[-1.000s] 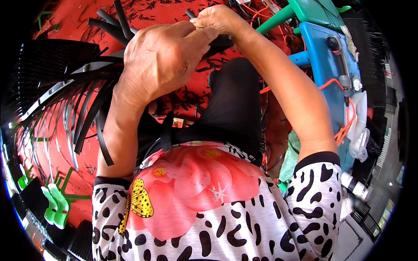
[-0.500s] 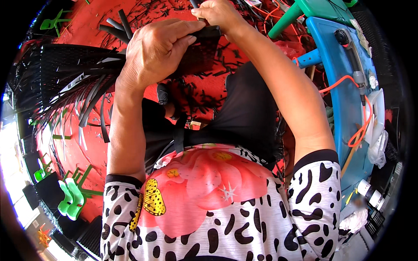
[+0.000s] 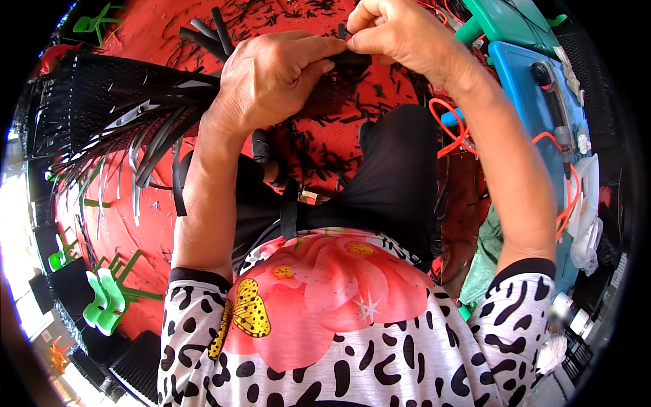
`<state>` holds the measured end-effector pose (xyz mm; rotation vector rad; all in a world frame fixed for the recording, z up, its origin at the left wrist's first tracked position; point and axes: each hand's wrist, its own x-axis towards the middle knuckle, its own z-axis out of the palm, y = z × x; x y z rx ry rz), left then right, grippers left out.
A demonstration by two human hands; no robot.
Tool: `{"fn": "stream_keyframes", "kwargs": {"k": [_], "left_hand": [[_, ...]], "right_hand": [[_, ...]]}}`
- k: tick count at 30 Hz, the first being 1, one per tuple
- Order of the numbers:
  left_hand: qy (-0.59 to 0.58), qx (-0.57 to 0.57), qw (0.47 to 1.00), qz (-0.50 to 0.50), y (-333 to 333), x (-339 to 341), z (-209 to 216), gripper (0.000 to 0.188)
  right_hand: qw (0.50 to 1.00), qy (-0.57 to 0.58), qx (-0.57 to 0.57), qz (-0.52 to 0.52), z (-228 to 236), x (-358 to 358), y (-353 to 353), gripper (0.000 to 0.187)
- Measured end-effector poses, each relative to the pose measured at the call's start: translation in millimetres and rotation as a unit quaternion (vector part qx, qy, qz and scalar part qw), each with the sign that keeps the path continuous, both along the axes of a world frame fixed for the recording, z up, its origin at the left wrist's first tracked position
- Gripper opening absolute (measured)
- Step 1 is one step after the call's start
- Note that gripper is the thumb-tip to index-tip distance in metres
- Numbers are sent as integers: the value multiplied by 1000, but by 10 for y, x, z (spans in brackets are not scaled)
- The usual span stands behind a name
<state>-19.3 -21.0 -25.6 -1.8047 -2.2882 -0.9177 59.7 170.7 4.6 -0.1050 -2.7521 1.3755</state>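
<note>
Near the upper middle, my left hand (image 3: 268, 81) is closed on the edge of a black woven piece, thumb and fingers pinched together. The woven black mesh (image 3: 88, 95) spreads out to the left of that hand, with loose flat strips (image 3: 159, 146) hanging from it. Several short strip ends (image 3: 213, 39) stick up behind the hand. My right hand (image 3: 403, 41) meets the left fingertips and pinches at a black strip (image 3: 342, 31) on the same edge; the fingers hide most of it.
Black scraps (image 3: 325, 146) litter the red floor (image 3: 129, 224). On the right, a blue stool (image 3: 519, 74) carries a corded pen-like tool (image 3: 553, 102) with an orange cord (image 3: 573, 197), beside a green stool (image 3: 512, 27). Small green chairs (image 3: 105, 302) stand at left.
Both hands have shifted right, and my right hand has come lower, its fingers now against the left fingertips. The grey strip end that stood up by my right fingers no longer shows.
</note>
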Motion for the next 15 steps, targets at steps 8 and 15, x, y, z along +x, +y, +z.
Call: {"fn": "stream_keyframes", "kwargs": {"k": [8,15], "left_hand": [[0,11,1000,-3,-22,6,-33,25],[13,15,1000,-7,-20,20,-14,25]], "right_hand": [[979,-81,-167,79,-116,-30,130,19],[964,-32,-251,87,-411,114,221,25]]}}
